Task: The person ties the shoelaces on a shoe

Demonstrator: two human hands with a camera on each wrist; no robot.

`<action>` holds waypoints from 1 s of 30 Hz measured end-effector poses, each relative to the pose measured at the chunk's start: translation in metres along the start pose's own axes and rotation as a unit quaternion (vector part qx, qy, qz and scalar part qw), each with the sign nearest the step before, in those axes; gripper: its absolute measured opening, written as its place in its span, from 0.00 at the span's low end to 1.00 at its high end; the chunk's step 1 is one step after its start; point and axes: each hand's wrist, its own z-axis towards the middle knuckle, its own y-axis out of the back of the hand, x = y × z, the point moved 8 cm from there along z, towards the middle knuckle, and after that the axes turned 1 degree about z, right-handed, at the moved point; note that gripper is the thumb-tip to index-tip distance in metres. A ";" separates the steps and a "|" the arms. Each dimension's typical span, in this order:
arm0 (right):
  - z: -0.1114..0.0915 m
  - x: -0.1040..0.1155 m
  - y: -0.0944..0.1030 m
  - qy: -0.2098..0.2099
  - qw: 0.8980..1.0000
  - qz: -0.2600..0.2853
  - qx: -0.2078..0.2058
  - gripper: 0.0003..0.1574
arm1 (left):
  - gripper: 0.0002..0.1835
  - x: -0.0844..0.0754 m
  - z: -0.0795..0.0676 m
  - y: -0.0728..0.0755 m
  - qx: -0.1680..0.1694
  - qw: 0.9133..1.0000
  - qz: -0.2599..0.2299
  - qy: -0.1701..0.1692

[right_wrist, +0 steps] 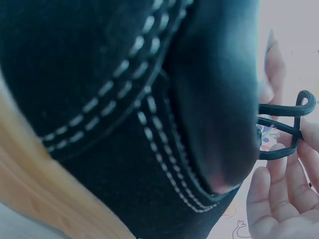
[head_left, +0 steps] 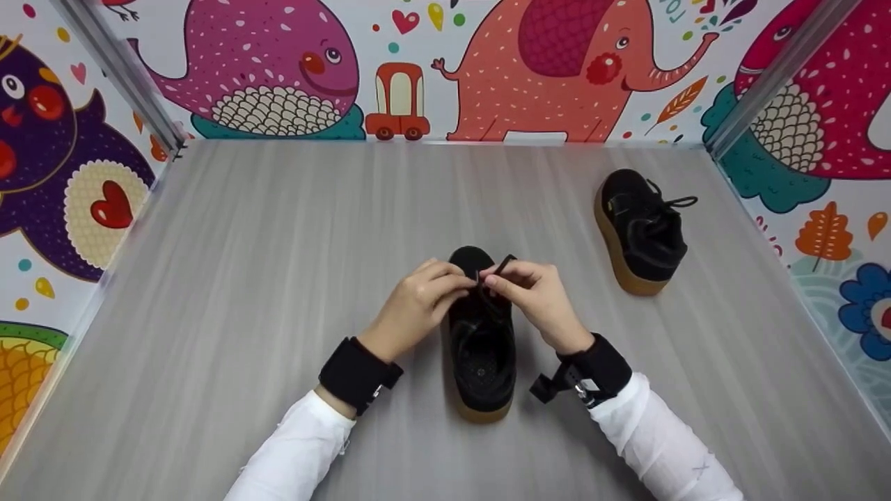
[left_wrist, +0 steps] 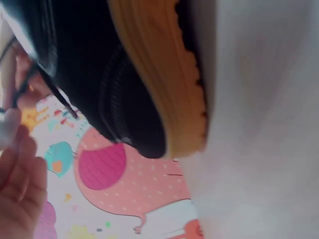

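- I see the right hand (head_left: 539,299) pinching the black lace (head_left: 507,264) between thumb and fingers, a bend of it standing above their tips; if that pinch loosens I'd expect the loop to collapse, since so thin a cord has little to hold its shape
- I see the left hand (head_left: 422,292) with thumb and forefinger brought together on the lace, grasping it as far as I can tell, though my left wrist picture is blurred there; a slip is the risk, as little cord shows between the hands
- Between the fingertips, my right wrist view shows strands crossing in loops, so pulling the wrong one could, I judge, snarl them
- Under the hands, the shoe (head_left: 480,335) sits upright just right of the bench's (head_left: 278,278) middle, toe toward the back edge; with both hands taken up by the lace, an uneven tug might twist or tip it
- At the right wrist band (head_left: 603,367), a black block (head_left: 545,388) juts toward the shoe's side; I'd watch it, because an arm swinging inward could bump the heel
- Farther out, the other shoe (head_left: 642,233) stands well apart, toward the back right corner near the right edge; I judge it safe unless the right arm sweeps wide
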 end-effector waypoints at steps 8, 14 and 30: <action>-0.001 0.001 -0.003 0.006 1.000 0.013 0.017 0.10 | 0.05 0.009 0.001 -0.024 0.077 0.997 -0.013 -0.014; 0.000 0.001 -0.003 0.003 1.000 0.008 0.013 0.10 | 0.05 0.012 0.003 -0.029 0.096 0.995 -0.016 -0.006; -0.001 0.000 -0.001 -0.006 1.000 0.007 0.003 0.10 | 0.03 0.013 -0.002 -0.017 0.058 0.998 0.006 0.004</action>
